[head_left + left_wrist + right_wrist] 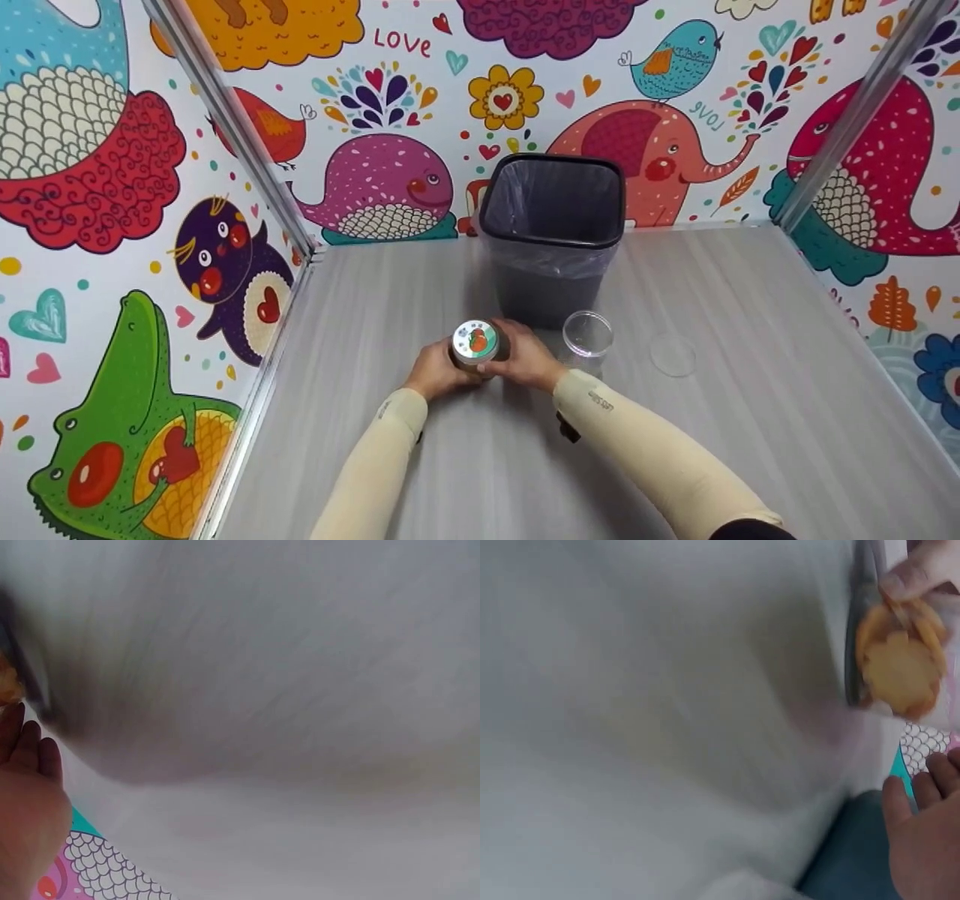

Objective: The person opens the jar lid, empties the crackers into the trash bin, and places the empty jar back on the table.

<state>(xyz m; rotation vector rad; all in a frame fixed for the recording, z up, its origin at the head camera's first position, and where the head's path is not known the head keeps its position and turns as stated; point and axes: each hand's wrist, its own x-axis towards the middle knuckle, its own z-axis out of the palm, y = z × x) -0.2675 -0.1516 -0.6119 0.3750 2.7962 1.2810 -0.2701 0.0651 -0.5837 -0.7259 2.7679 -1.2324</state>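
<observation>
Between both hands is a round jar with a printed lid, white and green with an orange picture, facing up in the head view. Through its clear side the right wrist view shows orange and tan contents, somewhat blurred. My left hand holds the jar from the left, low on its side. From the right, my right hand grips it, thumb on the near side and fingers behind, partly hidden by the jar. A thumb lies over the jar in the right wrist view. Left fingertips show beside it in the left wrist view.
A grey bin with a black rim and clear liner stands just behind the hands. To the right are an open clear container and a thin clear disc on the table. Patterned walls enclose it.
</observation>
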